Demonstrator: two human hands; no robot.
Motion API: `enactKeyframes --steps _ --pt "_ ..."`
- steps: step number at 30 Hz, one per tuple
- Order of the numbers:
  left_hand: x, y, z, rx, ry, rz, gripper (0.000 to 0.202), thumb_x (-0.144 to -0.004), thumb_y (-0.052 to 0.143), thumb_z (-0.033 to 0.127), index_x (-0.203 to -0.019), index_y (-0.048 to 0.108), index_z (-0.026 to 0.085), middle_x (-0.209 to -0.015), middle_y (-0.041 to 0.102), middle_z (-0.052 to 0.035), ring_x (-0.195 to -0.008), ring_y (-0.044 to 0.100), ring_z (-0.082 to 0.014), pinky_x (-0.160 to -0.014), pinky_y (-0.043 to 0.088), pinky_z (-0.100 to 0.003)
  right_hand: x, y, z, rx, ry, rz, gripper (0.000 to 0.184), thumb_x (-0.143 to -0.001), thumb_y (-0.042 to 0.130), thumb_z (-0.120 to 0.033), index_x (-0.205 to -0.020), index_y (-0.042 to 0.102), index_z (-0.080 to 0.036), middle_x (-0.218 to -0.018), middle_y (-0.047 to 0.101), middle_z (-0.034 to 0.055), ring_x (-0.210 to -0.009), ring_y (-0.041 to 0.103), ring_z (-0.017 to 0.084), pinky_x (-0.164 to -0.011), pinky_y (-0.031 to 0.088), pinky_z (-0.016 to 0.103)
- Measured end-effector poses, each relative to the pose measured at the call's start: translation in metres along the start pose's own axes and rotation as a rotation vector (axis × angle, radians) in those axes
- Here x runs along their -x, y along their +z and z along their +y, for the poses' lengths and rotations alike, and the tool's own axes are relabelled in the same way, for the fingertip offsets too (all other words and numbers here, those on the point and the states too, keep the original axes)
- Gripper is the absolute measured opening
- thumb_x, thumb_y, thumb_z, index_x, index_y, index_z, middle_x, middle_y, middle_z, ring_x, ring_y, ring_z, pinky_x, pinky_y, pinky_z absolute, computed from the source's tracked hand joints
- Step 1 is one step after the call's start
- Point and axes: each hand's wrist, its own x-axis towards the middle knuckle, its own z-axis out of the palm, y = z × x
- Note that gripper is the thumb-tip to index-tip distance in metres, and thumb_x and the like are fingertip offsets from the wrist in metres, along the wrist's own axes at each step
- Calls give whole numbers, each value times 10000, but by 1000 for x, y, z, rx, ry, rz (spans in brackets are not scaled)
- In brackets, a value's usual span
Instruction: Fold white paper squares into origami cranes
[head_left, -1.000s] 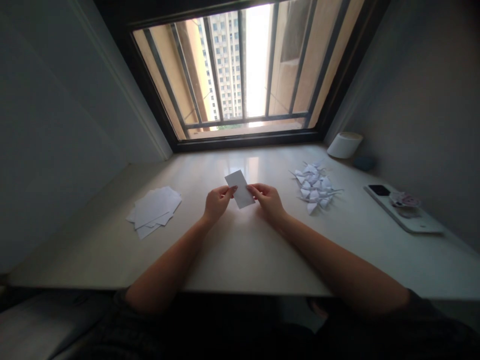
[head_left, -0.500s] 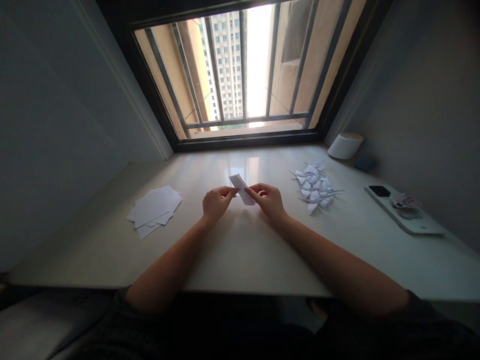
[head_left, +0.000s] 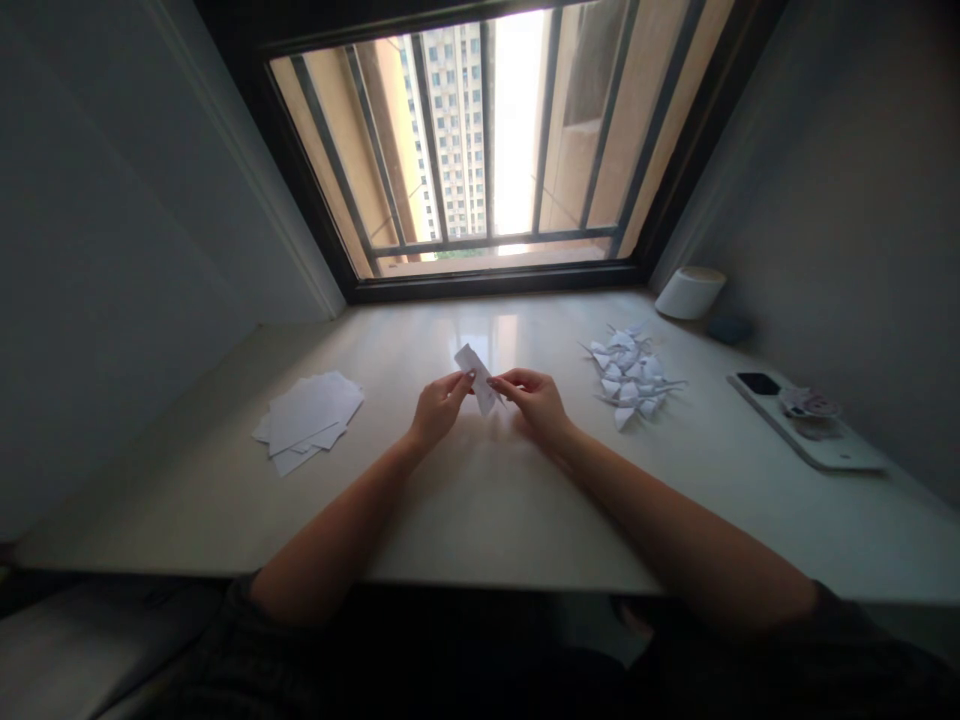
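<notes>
1. White folded paper (head_left: 482, 390) is held aslant over the middle of the pale table (head_left: 480, 510).
2. Left hand (head_left: 436, 408): thumb and fingers pinch its left edge.
3. Right hand (head_left: 537, 402): thumb and fingers grip its right edge.
4. Loose sheets (head_left: 309, 415) overlap on the left; small folded pieces (head_left: 628, 380) sit heaped on the right.

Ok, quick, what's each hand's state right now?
Left hand: closed, pinching the paper.
Right hand: closed, pinching the same paper.
</notes>
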Motion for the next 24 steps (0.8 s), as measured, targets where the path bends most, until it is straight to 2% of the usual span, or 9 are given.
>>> enactKeyframes --steps 3,6,11,14,19,22,24 --pt "-2 1 -6 5 -28 -6 381 -874 489 470 -866 725 171 -842 724 -47 -813 648 -225 -743 478 -301 -4 -2 2 -73 -5 112 299 -688 725 -482 -713 655 -192 -633 616 -13 -573 516 122 -551 391 258" --pt "-6 1 -13 124 -46 -13 356 -809 586 470 -944 726 172 -946 729 -57 -886 647 -239 -788 485 -320 -9 -6 6 -98 2 195 319 -681 712 -494 -715 620 -190 -593 575 -30 -546 489 113 -531 377 250" --pt "-12 -3 -15 439 -227 -25 454 -689 686 551 -854 741 132 -833 727 -85 -780 640 -220 -757 500 -346 -14 -11 10 -49 26 287 351 -648 710 -511 -679 609 -176 -598 590 -12 -538 474 110 -519 373 253" --pt "-13 -7 -12 517 -307 -18 453 -628 739 533 -843 739 134 -810 721 -85 -755 634 -212 -738 509 -348 -14 -12 8 -44 39 237 347 -653 696 -512 -713 608 -181 -587 588 -15 -529 470 110 -499 362 249" --pt "-15 -13 -9 627 -424 8 364 -630 731 421 -884 702 162 -824 699 -61 -752 639 -193 -724 519 -328 -12 -12 1 -68 -28 86 429 -674 675 -401 -1069 601 -249 -664 623 -42 -573 511 118 -550 427 251" --pt "-15 -15 -6 634 -432 4 290 -665 697 395 -866 677 187 -899 690 -77 -814 645 -207 -687 522 -305 -9 -11 -2 -16 -13 29 306 -702 579 -346 -966 685 -235 -779 663 -2 -670 543 134 -585 452 255" --pt "-15 -16 -4 629 -443 13 255 -691 670 381 -867 669 196 -961 685 -87 -854 646 -211 -672 521 -288 -8 -12 -3 -30 23 -24 299 -701 509 -306 -887 726 -214 -863 686 26 -732 565 152 -611 468 267"
